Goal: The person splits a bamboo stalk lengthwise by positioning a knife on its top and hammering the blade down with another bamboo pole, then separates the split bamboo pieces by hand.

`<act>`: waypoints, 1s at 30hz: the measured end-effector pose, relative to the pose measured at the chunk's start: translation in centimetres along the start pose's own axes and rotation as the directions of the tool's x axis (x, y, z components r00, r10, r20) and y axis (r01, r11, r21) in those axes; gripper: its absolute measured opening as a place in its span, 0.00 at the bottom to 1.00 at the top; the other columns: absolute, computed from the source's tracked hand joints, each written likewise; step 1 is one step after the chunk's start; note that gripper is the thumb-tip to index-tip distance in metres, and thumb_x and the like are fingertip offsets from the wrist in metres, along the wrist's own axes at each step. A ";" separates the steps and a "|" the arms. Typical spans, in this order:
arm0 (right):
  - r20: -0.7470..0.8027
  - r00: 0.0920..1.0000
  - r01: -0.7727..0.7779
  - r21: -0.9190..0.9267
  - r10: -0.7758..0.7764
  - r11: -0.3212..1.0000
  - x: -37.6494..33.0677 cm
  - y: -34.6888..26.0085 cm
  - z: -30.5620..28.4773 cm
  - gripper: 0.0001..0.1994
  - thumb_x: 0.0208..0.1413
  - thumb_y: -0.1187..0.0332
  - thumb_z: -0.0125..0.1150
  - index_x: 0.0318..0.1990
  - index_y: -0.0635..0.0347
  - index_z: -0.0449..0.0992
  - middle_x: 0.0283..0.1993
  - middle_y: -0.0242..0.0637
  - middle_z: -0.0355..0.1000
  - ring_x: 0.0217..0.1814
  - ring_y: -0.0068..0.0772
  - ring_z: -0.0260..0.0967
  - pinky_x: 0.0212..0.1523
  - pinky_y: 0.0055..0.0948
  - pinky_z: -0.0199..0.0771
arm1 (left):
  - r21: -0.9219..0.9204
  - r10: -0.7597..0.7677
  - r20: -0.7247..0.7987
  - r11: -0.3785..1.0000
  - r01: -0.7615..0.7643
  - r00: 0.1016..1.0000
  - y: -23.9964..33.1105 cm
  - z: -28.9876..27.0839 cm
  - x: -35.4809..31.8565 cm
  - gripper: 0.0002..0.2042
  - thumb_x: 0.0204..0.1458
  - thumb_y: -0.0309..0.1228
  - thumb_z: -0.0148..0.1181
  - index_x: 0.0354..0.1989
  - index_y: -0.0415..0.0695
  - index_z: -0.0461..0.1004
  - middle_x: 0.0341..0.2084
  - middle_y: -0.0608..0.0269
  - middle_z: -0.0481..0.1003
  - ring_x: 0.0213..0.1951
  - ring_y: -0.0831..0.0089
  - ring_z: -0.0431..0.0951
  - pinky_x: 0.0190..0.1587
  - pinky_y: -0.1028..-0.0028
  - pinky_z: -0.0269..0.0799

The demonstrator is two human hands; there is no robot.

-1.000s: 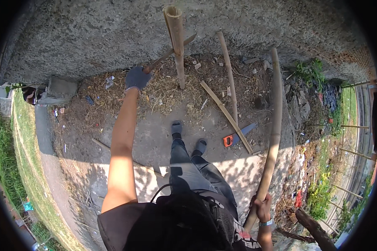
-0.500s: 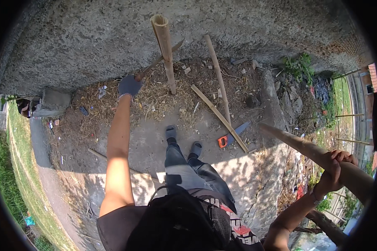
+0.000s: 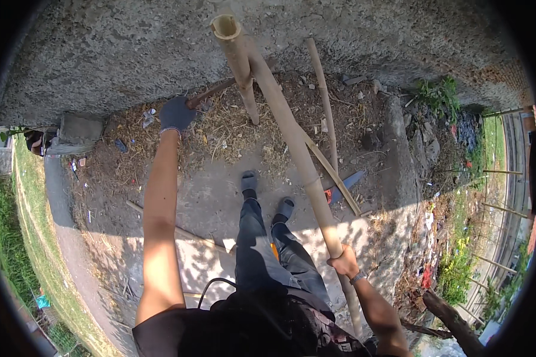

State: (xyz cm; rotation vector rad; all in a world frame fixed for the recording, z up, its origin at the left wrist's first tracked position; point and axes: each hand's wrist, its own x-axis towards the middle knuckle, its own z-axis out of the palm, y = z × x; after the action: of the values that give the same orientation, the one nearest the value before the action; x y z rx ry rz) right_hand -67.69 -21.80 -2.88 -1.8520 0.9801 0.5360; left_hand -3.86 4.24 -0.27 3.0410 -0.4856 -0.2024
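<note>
Bamboo (image 3: 239,62): upright near the wall (image 3: 131,53), hollow end up, blade (image 3: 217,88) crossing it.
Left grip (image 3: 177,114): gloved, wrapped around the handle (image 3: 192,103), seemingly steadying the blade.
Right grip (image 3: 343,262): bare, clasping a long pole (image 3: 307,166), apparently for reach; pole-to-bamboo contact, cannot tell.

Beyond the left hand (image 3: 177,114) rises a rough grey wall (image 3: 131,53); the dirt ground (image 3: 208,172) below is shaded there, sun-dappled beside the right hand (image 3: 344,262); grass (image 3: 40,205) lies well left of the left hand
</note>
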 end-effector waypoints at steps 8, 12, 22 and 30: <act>-0.123 0.992 -0.053 -0.090 0.042 0.995 -7.0 2.7 -5.9 0.21 0.31 0.71 0.74 0.39 0.67 0.80 0.30 0.51 0.79 0.37 0.44 0.81 0.43 0.38 0.79 | -0.008 0.077 0.023 0.997 -0.077 0.997 0.0 0.7 -4.8 0.20 0.60 0.52 0.57 0.35 0.46 0.82 0.35 0.48 0.83 0.40 0.46 0.83 0.44 0.50 0.78; -0.279 0.947 0.163 -0.008 -0.159 0.987 -9.3 -3.3 -8.3 0.23 0.31 0.69 0.72 0.40 0.70 0.79 0.27 0.46 0.76 0.31 0.32 0.75 0.39 0.33 0.77 | -0.011 0.057 -0.009 0.998 -0.057 0.998 0.2 2.1 -5.6 0.20 0.57 0.49 0.58 0.36 0.44 0.83 0.34 0.48 0.83 0.40 0.48 0.84 0.45 0.50 0.79; -0.696 0.528 0.705 0.038 -0.487 0.708 -15.8 -16.1 -18.5 0.19 0.40 0.69 0.68 0.40 0.68 0.74 0.28 0.37 0.74 0.31 0.31 0.76 0.36 0.31 0.77 | -0.064 0.015 0.074 0.998 -0.010 0.997 6.0 0.4 -7.2 0.21 0.61 0.50 0.53 0.42 0.46 0.84 0.41 0.44 0.83 0.47 0.46 0.83 0.51 0.51 0.78; -0.574 0.309 0.934 0.034 -0.758 0.355 -22.5 -23.5 -26.2 0.17 0.49 0.71 0.67 0.38 0.57 0.60 0.30 0.37 0.64 0.27 0.31 0.66 0.34 0.34 0.73 | -0.207 -0.060 0.141 0.974 0.089 0.988 8.8 0.0 -6.7 0.24 0.62 0.52 0.54 0.43 0.40 0.83 0.44 0.41 0.82 0.49 0.45 0.83 0.52 0.50 0.78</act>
State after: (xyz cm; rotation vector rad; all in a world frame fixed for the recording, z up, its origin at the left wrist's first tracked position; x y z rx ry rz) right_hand -62.97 -30.43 37.76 -1.8504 0.1469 -0.7982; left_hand -12.87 -1.96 1.17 2.8493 -0.3322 -0.4349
